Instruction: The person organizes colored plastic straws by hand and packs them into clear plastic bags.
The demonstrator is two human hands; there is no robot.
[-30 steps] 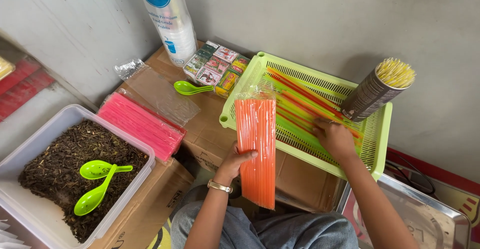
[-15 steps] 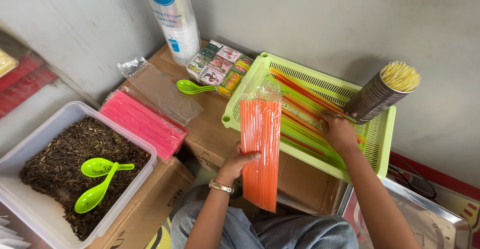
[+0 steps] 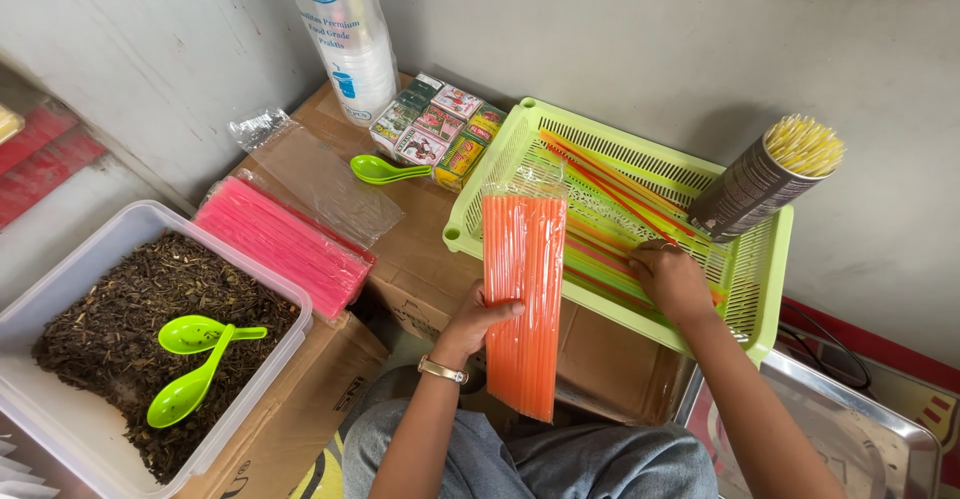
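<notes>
Cardboard boxes (image 3: pixel 420 259) carry a green basket (image 3: pixel 500 174) and pink straws (image 3: pixel 280 244).

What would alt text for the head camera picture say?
A person's left hand holds a clear packet of orange straws upright, while the right hand rests on loose coloured straws in a green basket on cardboard boxes.

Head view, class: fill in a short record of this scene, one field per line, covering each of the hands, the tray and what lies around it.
left hand: grips an upright orange straw packet
right hand: rests on loose straws inside the tray
tray: green slotted basket on cardboard boxes
in tray corner: tilted cylinder of yellow sticks
left of tray: pink straw packet, green spoon, small cartons
far left: tub of dried leaves holding two green scoops
</notes>
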